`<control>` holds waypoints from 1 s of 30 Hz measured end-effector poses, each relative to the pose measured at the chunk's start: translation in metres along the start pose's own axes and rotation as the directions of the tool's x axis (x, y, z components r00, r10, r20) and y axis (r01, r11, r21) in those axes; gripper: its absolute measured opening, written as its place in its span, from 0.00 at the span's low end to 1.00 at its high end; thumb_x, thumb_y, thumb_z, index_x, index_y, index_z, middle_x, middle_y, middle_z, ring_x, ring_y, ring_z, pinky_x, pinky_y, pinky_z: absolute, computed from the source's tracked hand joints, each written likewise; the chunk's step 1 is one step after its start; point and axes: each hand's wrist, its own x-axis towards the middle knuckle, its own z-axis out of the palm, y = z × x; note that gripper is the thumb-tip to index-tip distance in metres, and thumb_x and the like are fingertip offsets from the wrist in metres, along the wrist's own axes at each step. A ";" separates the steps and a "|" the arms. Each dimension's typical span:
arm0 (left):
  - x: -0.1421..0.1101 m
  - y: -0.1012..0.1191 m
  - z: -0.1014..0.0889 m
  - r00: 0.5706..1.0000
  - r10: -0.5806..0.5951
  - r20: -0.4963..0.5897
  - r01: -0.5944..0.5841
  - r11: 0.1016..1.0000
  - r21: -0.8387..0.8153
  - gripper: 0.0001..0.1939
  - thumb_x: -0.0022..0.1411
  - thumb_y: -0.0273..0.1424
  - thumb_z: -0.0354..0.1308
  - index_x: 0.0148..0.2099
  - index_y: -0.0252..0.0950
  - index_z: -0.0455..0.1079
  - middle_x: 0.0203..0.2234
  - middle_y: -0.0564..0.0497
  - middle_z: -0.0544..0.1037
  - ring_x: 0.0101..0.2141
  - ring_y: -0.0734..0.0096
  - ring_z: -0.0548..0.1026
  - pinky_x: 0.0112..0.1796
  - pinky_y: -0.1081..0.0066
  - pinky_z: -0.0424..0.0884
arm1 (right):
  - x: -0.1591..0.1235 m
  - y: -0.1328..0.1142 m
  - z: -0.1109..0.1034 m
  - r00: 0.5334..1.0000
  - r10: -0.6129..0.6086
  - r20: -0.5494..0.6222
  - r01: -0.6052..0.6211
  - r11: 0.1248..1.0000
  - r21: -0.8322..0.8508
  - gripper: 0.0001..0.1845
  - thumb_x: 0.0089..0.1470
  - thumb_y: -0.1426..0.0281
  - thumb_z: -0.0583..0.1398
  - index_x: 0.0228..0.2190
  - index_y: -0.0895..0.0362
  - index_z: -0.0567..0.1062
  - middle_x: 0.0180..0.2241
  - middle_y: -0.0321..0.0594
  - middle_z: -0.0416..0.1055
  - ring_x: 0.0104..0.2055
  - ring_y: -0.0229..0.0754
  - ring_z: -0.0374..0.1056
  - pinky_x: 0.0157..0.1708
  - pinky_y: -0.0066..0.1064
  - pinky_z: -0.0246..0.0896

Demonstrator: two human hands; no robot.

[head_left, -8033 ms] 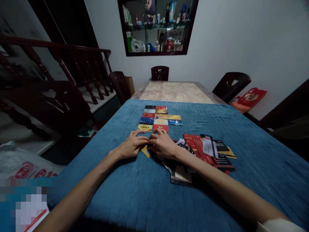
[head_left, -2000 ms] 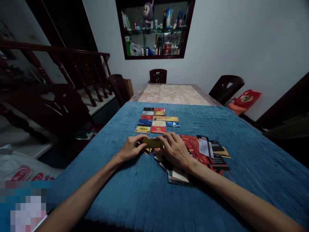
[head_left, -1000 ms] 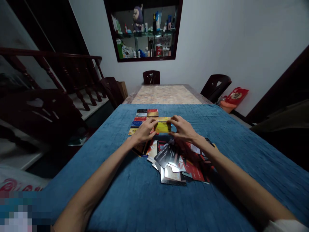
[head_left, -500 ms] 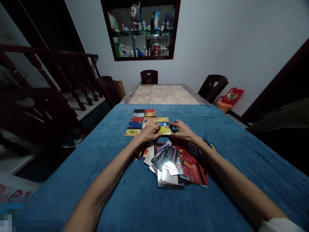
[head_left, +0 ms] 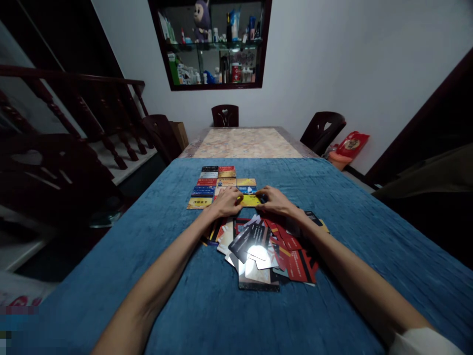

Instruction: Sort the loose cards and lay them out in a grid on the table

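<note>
A yellow card lies on the blue cloth just below a blue-and-white card, in the right-hand column of laid-out cards. My left hand has its thumb and fingers closed at the card's left edge and covers part of the middle column. At the card's right edge, the curled fingers of my right hand pinch it. A gold card ends the left column. Nearer me is a loose heap of overlapping cards, with a dark card and a red card on it; my right forearm hides some.
The blue cloth covers the near part of the table, with a patterned tabletop beyond. Dark wooden chairs stand around, one chair at the far end. A red bag sits right of the table.
Both hands have carried the yellow card from beside the heap, away from me, and lowered it flat below the blue-and-white card. The view has shifted right.
</note>
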 end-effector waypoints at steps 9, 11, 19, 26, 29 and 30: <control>-0.003 0.002 -0.002 1.000 -0.014 0.009 0.014 1.000 0.011 0.11 0.59 0.31 0.57 0.43 0.36 0.77 0.43 0.43 0.76 0.49 0.53 0.69 0.51 0.54 0.67 | 0.002 0.004 0.006 1.000 -0.005 0.003 0.005 1.000 -0.017 0.27 0.46 0.61 0.65 0.47 0.59 0.80 0.43 0.47 0.74 0.44 0.49 0.69 0.44 0.34 0.62; -0.003 0.002 -0.003 1.000 -0.016 0.015 0.016 1.000 0.011 0.11 0.60 0.31 0.57 0.43 0.36 0.77 0.43 0.43 0.76 0.50 0.52 0.69 0.51 0.54 0.66 | 0.002 0.005 0.007 1.000 -0.010 0.005 0.010 1.000 -0.017 0.26 0.46 0.61 0.64 0.47 0.59 0.79 0.44 0.47 0.74 0.44 0.50 0.69 0.44 0.34 0.61; -0.003 0.000 -0.001 1.000 -0.008 0.025 0.008 0.999 0.036 0.11 0.61 0.31 0.56 0.44 0.36 0.77 0.43 0.43 0.76 0.50 0.51 0.68 0.50 0.53 0.66 | 0.001 0.005 0.007 1.000 -0.008 0.026 0.009 1.000 -0.022 0.26 0.48 0.60 0.63 0.48 0.57 0.79 0.43 0.47 0.73 0.45 0.50 0.68 0.46 0.34 0.60; -0.004 0.006 -0.003 0.999 -0.023 0.031 0.022 0.999 0.042 0.11 0.62 0.30 0.55 0.44 0.35 0.76 0.43 0.43 0.76 0.50 0.52 0.68 0.50 0.55 0.66 | -0.002 0.002 0.006 1.000 -0.009 -0.003 0.009 0.999 -0.045 0.23 0.49 0.59 0.64 0.46 0.56 0.80 0.43 0.47 0.73 0.44 0.49 0.68 0.44 0.33 0.61; -0.004 0.006 -0.005 0.999 -0.030 0.039 0.028 0.998 0.050 0.11 0.63 0.31 0.54 0.43 0.37 0.76 0.44 0.43 0.76 0.50 0.52 0.68 0.49 0.55 0.66 | -0.002 0.002 0.005 1.000 -0.023 0.001 0.023 0.999 -0.048 0.23 0.50 0.58 0.64 0.46 0.56 0.80 0.42 0.46 0.74 0.43 0.48 0.69 0.43 0.33 0.61; -0.004 0.006 -0.005 0.999 -0.027 0.038 0.025 0.998 0.054 0.11 0.63 0.32 0.54 0.43 0.37 0.76 0.44 0.43 0.76 0.50 0.52 0.68 0.49 0.54 0.65 | -0.002 0.003 0.005 0.999 -0.034 0.003 0.034 0.998 -0.044 0.23 0.51 0.58 0.64 0.45 0.57 0.81 0.42 0.47 0.74 0.42 0.48 0.69 0.43 0.32 0.61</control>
